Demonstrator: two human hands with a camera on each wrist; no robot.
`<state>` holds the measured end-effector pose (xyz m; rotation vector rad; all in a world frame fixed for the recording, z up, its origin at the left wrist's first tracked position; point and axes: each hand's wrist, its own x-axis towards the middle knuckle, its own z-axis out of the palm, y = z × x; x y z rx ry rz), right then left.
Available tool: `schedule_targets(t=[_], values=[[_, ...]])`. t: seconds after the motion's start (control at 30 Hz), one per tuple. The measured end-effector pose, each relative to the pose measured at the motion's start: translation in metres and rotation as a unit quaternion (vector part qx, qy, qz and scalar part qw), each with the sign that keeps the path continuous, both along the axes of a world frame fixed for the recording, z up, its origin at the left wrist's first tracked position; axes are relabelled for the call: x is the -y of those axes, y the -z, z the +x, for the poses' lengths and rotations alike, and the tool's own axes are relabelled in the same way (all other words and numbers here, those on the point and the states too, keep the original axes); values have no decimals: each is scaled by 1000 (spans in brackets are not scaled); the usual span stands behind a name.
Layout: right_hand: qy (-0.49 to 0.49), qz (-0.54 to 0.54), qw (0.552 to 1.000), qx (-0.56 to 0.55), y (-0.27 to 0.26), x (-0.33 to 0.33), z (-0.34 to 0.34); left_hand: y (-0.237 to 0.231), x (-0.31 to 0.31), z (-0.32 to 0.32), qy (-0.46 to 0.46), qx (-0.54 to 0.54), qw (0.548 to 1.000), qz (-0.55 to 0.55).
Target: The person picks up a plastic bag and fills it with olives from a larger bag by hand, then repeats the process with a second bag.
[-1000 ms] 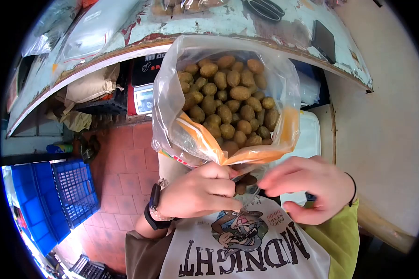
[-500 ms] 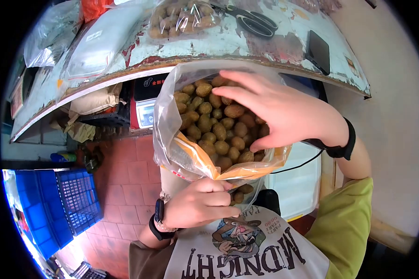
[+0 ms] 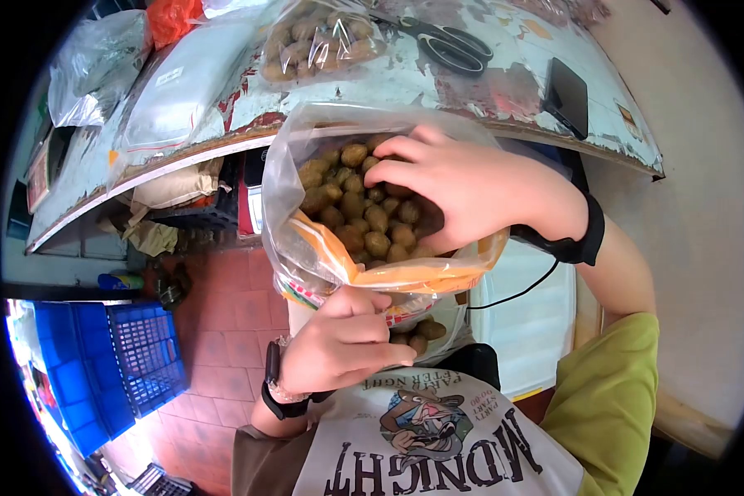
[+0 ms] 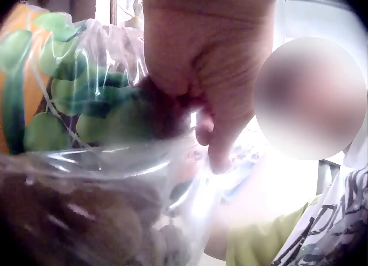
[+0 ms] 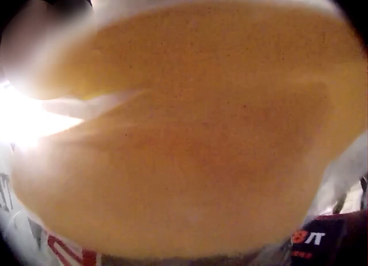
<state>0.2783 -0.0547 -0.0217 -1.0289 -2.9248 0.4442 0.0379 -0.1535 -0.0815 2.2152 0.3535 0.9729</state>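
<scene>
A: Two bare hands in play, one left hand (image 3: 343, 343) and one right hand (image 3: 471, 186)! Fruit-filled bags?

B: Three! One wide-mouthed plastic bag with an orange band (image 3: 413, 281), one clear plastic bag below it (image 4: 138, 167), and one shiny clear bag up top (image 3: 335, 54).

A: And those brown oval fruits (image 3: 376, 219)?

B: Dozens in the wide-mouthed one, overlapping too much for an exact tally!

A: Scissors, phones?

B: One pair of black-handled scissors (image 3: 422, 31), one flat black phone (image 3: 566, 99).

A: Blue plastic crates (image 3: 149, 355)?

B: At least two! Plus one bright orange-red plastic bag (image 3: 172, 22).
</scene>
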Motion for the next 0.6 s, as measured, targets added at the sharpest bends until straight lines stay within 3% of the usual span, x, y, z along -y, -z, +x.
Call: schedule_targets(t=[0.37, 0.6], values=[[-42, 34, 994, -92, 11, 17, 0, 7, 18, 2, -19, -36, 998, 55], [-64, 46, 994, -82, 7, 11, -4, 7, 17, 4, -25, -34, 997, 64]])
